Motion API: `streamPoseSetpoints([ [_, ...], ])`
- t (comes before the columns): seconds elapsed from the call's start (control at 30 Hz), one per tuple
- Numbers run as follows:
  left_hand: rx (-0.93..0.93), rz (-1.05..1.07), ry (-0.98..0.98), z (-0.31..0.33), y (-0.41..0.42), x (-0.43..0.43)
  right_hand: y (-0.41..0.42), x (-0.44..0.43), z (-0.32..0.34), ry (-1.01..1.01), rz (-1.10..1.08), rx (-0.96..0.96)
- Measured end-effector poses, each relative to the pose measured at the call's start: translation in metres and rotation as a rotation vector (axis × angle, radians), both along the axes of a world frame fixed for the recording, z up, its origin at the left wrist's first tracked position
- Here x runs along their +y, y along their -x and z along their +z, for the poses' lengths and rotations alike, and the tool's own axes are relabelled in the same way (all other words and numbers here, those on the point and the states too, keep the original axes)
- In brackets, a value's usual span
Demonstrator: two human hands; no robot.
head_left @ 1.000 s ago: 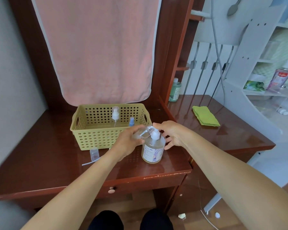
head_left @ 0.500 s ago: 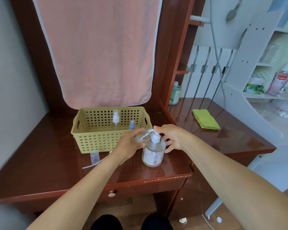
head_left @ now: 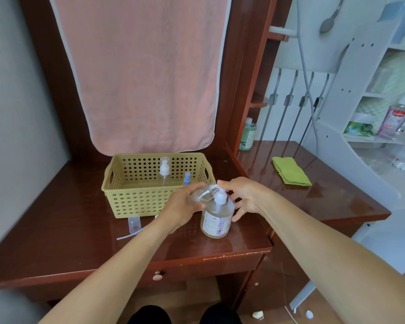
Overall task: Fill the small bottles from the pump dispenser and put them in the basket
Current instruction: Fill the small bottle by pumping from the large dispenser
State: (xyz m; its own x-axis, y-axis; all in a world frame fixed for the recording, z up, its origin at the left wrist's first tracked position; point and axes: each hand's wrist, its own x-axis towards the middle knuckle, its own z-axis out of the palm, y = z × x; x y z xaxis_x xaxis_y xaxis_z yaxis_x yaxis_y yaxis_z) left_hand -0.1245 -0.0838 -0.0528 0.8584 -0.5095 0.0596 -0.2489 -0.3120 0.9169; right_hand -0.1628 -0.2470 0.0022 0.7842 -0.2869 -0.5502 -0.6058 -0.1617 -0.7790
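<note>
Curled fingers of the person's left hand [head_left: 185,205] grip a small clear bottle [head_left: 202,194], held tilted with its threaded mouth up against the spout of the pump dispenser [head_left: 218,215]. Their right hand [head_left: 246,198] sits over the dispenser's white pump head, fingers loosely spread and holding nothing, with the forefinger reaching across the top. From where I stand I cannot tell whether it is pressing down.

The dispenser stands upright on the wooden desk [head_left: 56,230], near the front edge, just right of and nearer than the yellow basket [head_left: 154,202]. Inside the basket are two small bottles: a white-topped bottle [head_left: 164,169] toward the far wall, and a blue-capped bottle [head_left: 187,178] to its right. Just in front of the basket's near wall, on the left, stands a small clear cap [head_left: 134,223] with a thin tube [head_left: 132,235] lying beside it.

A pink towel [head_left: 138,66] hangs behind the basket. On the right side of the desk lies a folded green cloth [head_left: 290,170], and a green bottle [head_left: 248,135] stands at the far edge.
</note>
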Motion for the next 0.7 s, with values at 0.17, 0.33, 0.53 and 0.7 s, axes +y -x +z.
streamPoseSetpoints([
  [0.17,0.001,0.004,0.009,0.000,0.001,0.001,0.001,0.000,-0.001,0.005,-0.013,-0.013],
  [0.33,0.040,-0.006,0.076,0.003,0.001,0.001,-0.001,-0.009,0.003,-0.032,0.018,0.012],
  [0.53,0.010,0.010,0.018,-0.001,-0.001,0.000,-0.006,-0.005,-0.003,0.022,0.030,-0.016],
  [0.7,0.016,-0.005,0.054,-0.001,0.000,0.001,-0.003,-0.009,-0.003,0.000,0.029,-0.001],
])
